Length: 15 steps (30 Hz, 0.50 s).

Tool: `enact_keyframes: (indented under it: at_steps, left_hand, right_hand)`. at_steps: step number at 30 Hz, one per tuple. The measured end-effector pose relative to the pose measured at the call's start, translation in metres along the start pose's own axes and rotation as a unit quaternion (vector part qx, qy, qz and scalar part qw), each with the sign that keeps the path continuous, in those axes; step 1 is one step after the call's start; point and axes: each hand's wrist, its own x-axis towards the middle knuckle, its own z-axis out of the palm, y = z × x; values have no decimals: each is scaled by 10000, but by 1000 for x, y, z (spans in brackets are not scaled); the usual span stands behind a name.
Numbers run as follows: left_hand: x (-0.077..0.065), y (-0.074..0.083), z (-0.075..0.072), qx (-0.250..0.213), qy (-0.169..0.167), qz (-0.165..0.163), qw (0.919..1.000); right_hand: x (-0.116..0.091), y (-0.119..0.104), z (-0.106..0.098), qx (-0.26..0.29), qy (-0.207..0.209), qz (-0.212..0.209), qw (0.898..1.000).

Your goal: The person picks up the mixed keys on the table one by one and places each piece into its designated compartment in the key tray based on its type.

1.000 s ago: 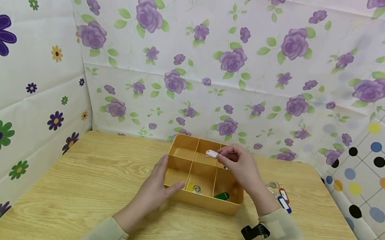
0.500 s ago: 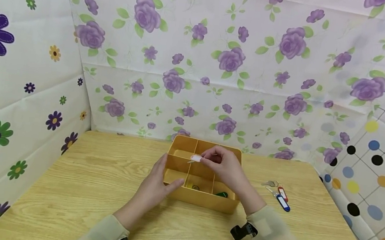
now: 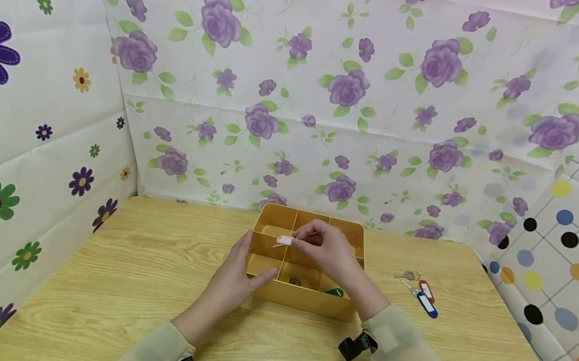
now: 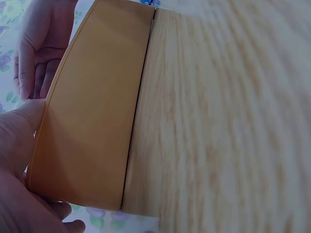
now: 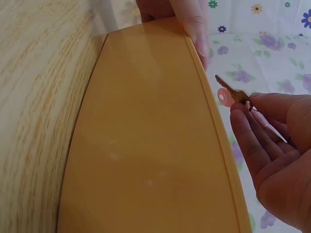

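My right hand [image 3: 327, 250] pinches a key [image 5: 235, 92] with a pink-edged, white-labelled key tag [image 3: 285, 241]. It holds them over the left and middle compartments of the yellow-orange divided box [image 3: 303, 301], near the cross divider. My left hand [image 3: 231, 274] holds the box's front-left corner, fingers along the left wall and thumb at the front rim, as the left wrist view also shows. A green key tag [image 3: 335, 292] lies in the front right compartment. In the front middle one are a small yellow thing and a ring [image 3: 295, 281], partly hidden by the front wall.
Right of the box, keys with a red key tag [image 3: 426, 291] and a blue key tag [image 3: 427, 305] lie on the wooden table [image 3: 167, 285]. Patterned cloth [image 3: 304, 88] stands behind the table and on both sides.
My right hand has moved left across the box with the key and its pink tag, from over the back middle compartment toward the left divider. The left hand stays at the corner.
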Motion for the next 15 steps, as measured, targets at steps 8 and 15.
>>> enact_keyframes:
  at_steps: [8, 15]
  left_hand:
    - [0, 1, -1, -58, 26, 38, 10000]
    - [0, -1, -1, -69, 77, 103, 9999]
  right_hand:
    - [2, 1, 10, -10, -238, -94, 9997]
    - [5, 2, 14, 79, -430, 59, 9990]
